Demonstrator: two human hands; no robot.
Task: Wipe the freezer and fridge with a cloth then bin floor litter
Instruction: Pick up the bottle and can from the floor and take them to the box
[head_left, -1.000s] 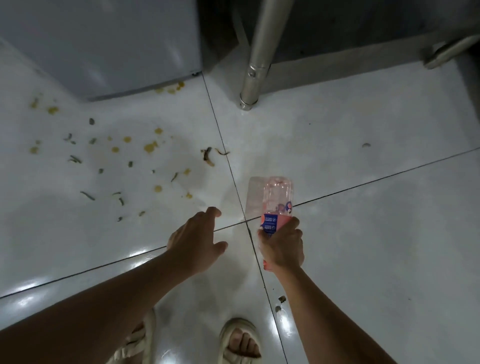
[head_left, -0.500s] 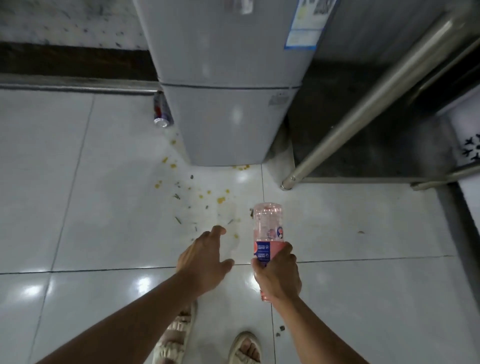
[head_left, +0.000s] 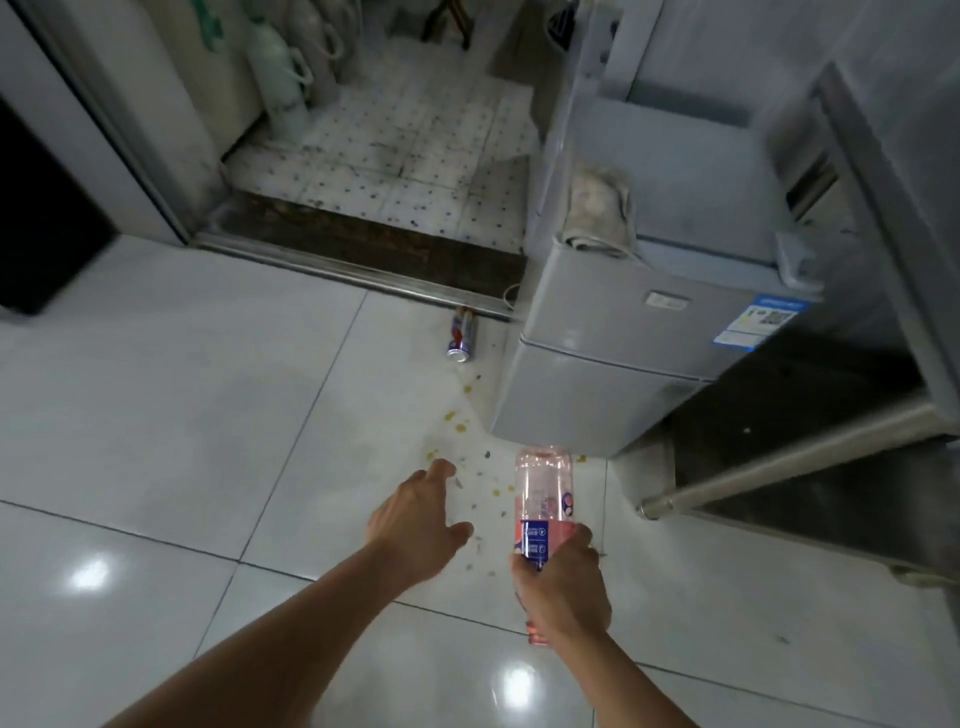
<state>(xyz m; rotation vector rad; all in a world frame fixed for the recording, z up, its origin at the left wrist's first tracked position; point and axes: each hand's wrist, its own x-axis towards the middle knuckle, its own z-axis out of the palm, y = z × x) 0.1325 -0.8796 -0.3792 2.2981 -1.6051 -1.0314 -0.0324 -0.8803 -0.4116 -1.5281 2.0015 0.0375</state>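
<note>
My right hand (head_left: 561, 582) grips a clear pink plastic bottle (head_left: 543, 493) with a blue label, its base pointing away from me. My left hand (head_left: 415, 519) hovers beside it above the floor with fingers relaxed, holding nothing. Small yellow and green food scraps (head_left: 460, 428) lie scattered on the white tiles near the grey fridge (head_left: 623, 353). A crumpled whitish cloth (head_left: 597, 208) rests on top of the fridge. A drink can (head_left: 461, 335) lies on its side on the floor left of the fridge, by the threshold.
A metal doorway threshold (head_left: 353, 270) leads to a speckled tiled room with green jugs (head_left: 280, 73). A dark object (head_left: 41, 223) stands at the far left. A steel leg (head_left: 779, 467) and steel unit stand to the right of the fridge.
The view has risen and pulled back, so the fridge top, cloth, can and doorway have come into sight. Both hands keep their pose, the right still holding the bottle.
</note>
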